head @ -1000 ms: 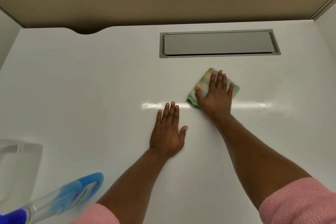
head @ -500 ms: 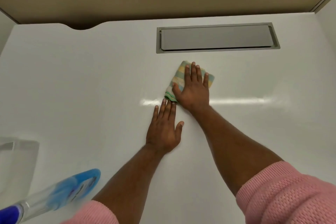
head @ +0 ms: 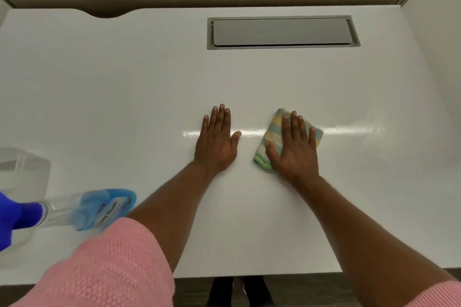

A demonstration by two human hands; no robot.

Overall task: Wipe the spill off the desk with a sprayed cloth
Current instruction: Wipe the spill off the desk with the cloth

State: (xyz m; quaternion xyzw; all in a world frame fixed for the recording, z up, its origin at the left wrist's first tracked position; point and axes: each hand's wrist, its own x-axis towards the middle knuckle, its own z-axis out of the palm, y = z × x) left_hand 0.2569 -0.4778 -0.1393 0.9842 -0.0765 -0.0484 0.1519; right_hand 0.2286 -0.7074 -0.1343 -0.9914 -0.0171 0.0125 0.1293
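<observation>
- Pressing flat on the folded cloth point(head: 270, 137), the right hand point(head: 294, 149) is seen with fingers spread and palm down; nothing is gripped, the cloth is only pinned against the desk point(head: 124, 97).
- Compared with half a second ago, the cloth and right hand are now found clear to the right of the left hand point(head: 217, 142), with a gap of bare desk between them; before, they were almost touching just ahead of the left fingertips.
- The left hand is laid open and flat on the desk, empty, apparently used as a brace.
- A sideways wiping stroke is therefore judged to be under way, carried out to the right.
- No liquid or stain can be made out around either hand; only a bright streak of reflected light is seen, so it cannot be told whether any spill remains.
- The spray bottle point(head: 82, 209) is set down well to the left of the left forearm, untouched, which suggests the spraying step is finished.
</observation>
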